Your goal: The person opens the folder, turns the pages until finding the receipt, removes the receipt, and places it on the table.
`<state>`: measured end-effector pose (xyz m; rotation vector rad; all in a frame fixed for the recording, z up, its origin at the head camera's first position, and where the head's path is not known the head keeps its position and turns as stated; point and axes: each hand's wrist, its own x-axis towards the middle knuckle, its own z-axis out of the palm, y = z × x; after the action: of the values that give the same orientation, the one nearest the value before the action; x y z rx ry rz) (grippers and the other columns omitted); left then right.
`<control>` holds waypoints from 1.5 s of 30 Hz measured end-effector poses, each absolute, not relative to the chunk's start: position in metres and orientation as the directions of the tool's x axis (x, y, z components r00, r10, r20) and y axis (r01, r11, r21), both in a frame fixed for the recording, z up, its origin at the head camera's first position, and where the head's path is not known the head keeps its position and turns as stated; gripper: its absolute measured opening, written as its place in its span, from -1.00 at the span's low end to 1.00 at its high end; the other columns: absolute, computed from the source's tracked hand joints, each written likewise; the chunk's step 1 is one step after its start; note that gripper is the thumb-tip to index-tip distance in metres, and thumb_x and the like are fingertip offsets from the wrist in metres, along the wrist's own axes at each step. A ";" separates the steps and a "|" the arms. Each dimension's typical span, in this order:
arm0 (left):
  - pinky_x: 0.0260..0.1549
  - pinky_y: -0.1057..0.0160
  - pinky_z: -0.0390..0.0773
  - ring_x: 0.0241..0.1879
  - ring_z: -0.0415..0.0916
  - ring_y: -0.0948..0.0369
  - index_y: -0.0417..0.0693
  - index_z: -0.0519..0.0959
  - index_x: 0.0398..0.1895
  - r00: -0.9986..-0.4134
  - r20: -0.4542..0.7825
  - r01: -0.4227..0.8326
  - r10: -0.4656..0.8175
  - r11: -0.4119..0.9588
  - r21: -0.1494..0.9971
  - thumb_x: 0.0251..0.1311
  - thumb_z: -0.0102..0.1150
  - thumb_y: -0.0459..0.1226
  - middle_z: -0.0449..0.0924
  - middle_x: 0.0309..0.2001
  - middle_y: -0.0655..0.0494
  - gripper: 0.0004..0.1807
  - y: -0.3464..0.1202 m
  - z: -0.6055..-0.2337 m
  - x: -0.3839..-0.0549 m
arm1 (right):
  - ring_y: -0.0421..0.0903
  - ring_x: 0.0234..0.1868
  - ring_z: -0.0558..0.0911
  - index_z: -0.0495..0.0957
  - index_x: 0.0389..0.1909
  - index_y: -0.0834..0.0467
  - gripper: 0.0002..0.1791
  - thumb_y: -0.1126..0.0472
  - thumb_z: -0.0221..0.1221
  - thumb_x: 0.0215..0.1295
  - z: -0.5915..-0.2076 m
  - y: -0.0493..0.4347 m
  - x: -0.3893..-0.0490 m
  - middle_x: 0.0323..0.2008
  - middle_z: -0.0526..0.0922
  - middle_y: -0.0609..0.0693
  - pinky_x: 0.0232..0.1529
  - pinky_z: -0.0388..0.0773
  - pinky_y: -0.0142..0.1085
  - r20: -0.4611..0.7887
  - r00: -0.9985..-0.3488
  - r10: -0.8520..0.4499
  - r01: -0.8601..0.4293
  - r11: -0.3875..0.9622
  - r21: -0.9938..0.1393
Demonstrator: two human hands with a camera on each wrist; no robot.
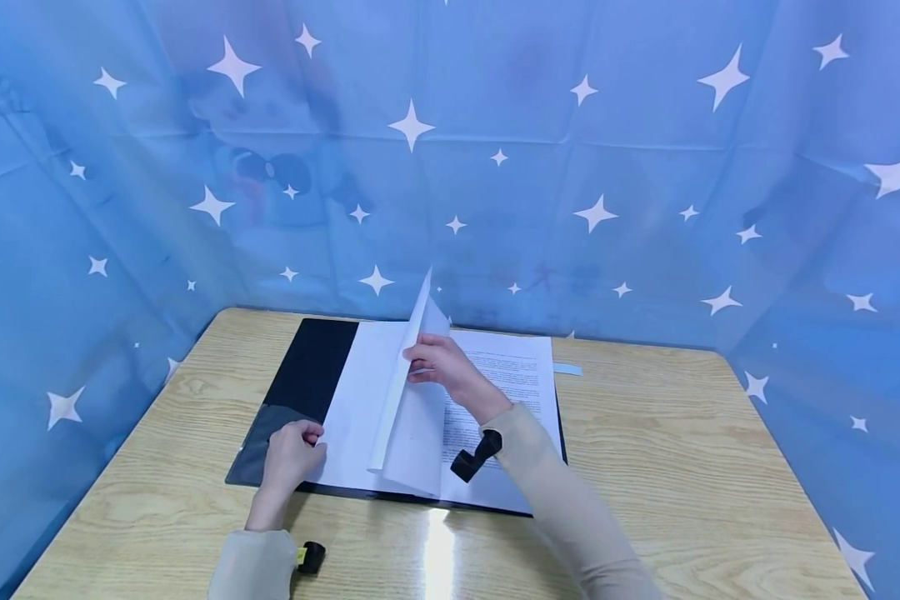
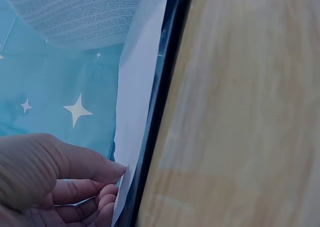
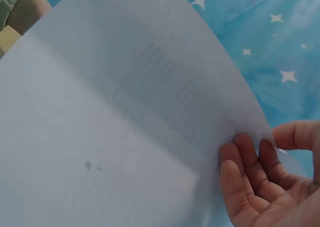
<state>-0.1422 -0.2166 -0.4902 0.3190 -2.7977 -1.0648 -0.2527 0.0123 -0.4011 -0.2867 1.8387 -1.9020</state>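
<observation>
A black folder (image 1: pixel 311 362) lies spread on the table with white paper in it. My right hand (image 1: pixel 444 365) pinches a raised sheet (image 1: pixel 412 442) by its outer edge, between thumb and fingers. The sheet stands bent up near the middle; faint print shows through it in the right wrist view, where the right hand (image 3: pixel 270 182) is at the lower right. At the left, my left hand (image 1: pixel 291 452) holds the edge of the left pages (image 1: pixel 356 400), fingers curled. The left wrist view has its thumb against the page edge (image 2: pixel 135 102). Printed text covers the right page (image 1: pixel 502 375).
The folder rests on a wood-grain table (image 1: pixel 682 467). A pale blue tab (image 1: pixel 567 369) sticks out past the folder's right side. Behind and on both sides hangs a blue curtain (image 1: pixel 495 200) with white stars. Each wrist wears a small black device (image 1: pixel 477 455).
</observation>
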 end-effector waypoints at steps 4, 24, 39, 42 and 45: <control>-0.47 0.17 0.43 -0.48 0.44 0.11 -0.36 0.61 -0.41 -0.968 0.062 -0.141 -0.242 0.733 0.665 -0.15 0.18 -0.50 0.53 -0.52 0.00 -0.85 -0.217 -0.492 -0.143 | -0.16 -0.37 0.55 0.43 0.03 0.42 -0.59 0.27 0.08 0.21 -0.406 0.003 -0.253 -0.38 0.59 -0.04 -0.09 0.52 -0.22 -0.192 -0.864 -0.466 0.200 0.033 -0.979; -0.42 0.22 0.44 -0.47 0.45 0.17 -0.36 0.59 -0.35 -0.982 0.075 -0.077 -0.171 0.736 0.673 -0.13 0.28 -0.48 0.54 -0.47 0.00 -0.80 -0.225 -0.492 -0.140 | -0.18 -0.41 0.53 0.43 0.04 0.44 -0.57 0.31 0.07 0.18 -0.432 -0.036 -0.252 -0.40 0.59 -0.02 -0.13 0.51 -0.29 -0.257 -0.867 -0.428 0.258 0.056 -0.964; -0.51 0.39 0.43 -0.53 0.43 0.29 -0.26 0.64 -0.40 -0.948 0.277 0.112 -0.155 0.653 0.749 0.07 0.24 -0.41 0.59 -0.52 0.08 -0.94 -0.214 -0.466 -0.132 | -0.15 -0.38 0.55 0.43 0.06 0.43 -0.56 0.32 0.08 0.16 -0.444 -0.050 -0.250 -0.35 0.61 0.05 -0.11 0.52 -0.26 -0.287 -0.868 -0.406 0.289 0.057 -0.956; -0.49 0.39 0.45 -0.51 0.46 0.28 -0.26 0.64 -0.40 -0.948 0.279 0.121 -0.154 0.635 0.763 0.08 0.25 -0.41 0.59 -0.51 0.07 -0.94 -0.208 -0.460 -0.130 | -0.15 -0.38 0.54 0.44 0.05 0.43 -0.56 0.31 0.08 0.15 -0.447 -0.053 -0.250 -0.38 0.59 0.03 -0.13 0.52 -0.27 -0.295 -0.869 -0.397 0.293 0.069 -0.954; -0.52 0.39 0.45 -0.53 0.43 0.30 -0.26 0.63 -0.41 -0.944 0.301 0.153 -0.136 0.628 0.763 0.03 0.27 -0.43 0.56 -0.51 0.07 -0.94 -0.203 -0.456 -0.127 | -0.15 -0.39 0.54 0.45 0.03 0.43 -0.57 0.30 0.08 0.14 -0.449 -0.056 -0.250 -0.41 0.58 0.02 -0.16 0.52 -0.28 -0.303 -0.871 -0.386 0.297 0.076 -0.952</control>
<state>-0.1272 -0.2034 -0.4562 -0.0137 -2.5223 -1.2277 -0.2504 -0.0556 -0.4495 -0.0877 1.8744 -1.8470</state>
